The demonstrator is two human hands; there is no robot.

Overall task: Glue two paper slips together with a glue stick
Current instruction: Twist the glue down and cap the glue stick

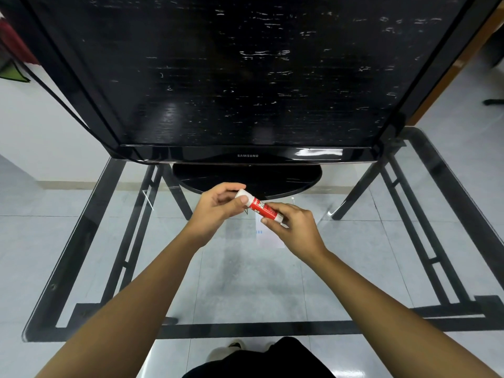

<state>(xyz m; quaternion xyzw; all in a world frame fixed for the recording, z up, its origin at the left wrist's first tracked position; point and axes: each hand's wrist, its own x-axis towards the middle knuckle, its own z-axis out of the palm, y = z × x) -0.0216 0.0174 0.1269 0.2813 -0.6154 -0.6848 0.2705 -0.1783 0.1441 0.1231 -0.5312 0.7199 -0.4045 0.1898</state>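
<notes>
Both hands hold the glue stick [259, 208] above the glass table [272, 282], near its far edge in front of the television [245, 77]. The left hand [218, 205] pinches the white cap end; the right hand [294, 227] grips the base. A paper slip [266, 236] lies flat just beneath the right hand.

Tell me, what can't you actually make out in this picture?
- Glue stick cap end: wrapped by the left hand, so cap on or off is unclear.
- Its label print: too small.
- Paper slips: partly behind the right hand, pale on the glass table; their number is uncertain.
</notes>
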